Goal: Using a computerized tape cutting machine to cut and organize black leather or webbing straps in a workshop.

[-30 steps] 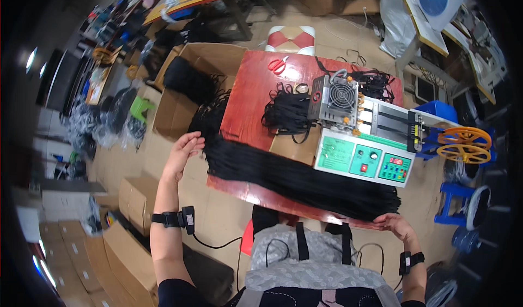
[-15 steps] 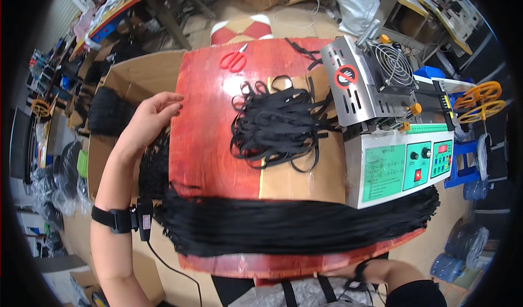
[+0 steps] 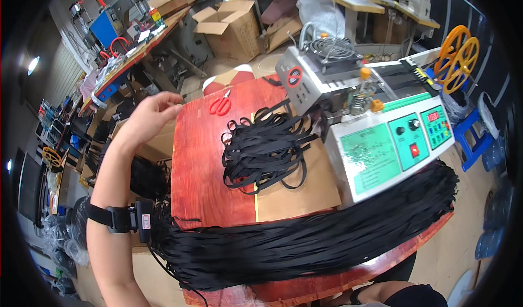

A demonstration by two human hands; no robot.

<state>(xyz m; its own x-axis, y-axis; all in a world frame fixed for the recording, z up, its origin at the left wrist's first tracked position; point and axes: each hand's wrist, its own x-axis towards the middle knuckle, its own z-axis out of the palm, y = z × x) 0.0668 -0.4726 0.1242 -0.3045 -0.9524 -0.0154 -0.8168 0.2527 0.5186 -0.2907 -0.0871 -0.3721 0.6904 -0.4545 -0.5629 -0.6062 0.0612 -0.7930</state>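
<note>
My left hand (image 3: 154, 117) is raised by the left edge of the red tabletop (image 3: 199, 168), its fingers partly stretched, the thumb apart and nothing visible between them. A black strap with a small device (image 3: 143, 221) circles that forearm. At the lower edge, my right hand (image 3: 342, 298) shows only a sliver beside a dark wristband; its fingers are hidden. A loose heap of black flat straps (image 3: 267, 151) lies mid-table, partly on a cardboard sheet (image 3: 297, 200). Along the near edge stretches a thick bundle of long black straps (image 3: 305, 241). Red-handled scissors (image 3: 220, 106) lie near the far edge.
A white and green control-panel machine (image 3: 376, 154) with a metal guard (image 3: 297, 83) stands on the right of the table. Beyond it are yellow reels (image 3: 457, 59) and a blue stool (image 3: 471, 140). Left of the table sits a cardboard box (image 3: 160, 145) with black material.
The view has tilted up and turned, showing more of the room behind. My left hand stays raised near the table's left edge; less of my right arm shows. The straps look undisturbed.
</note>
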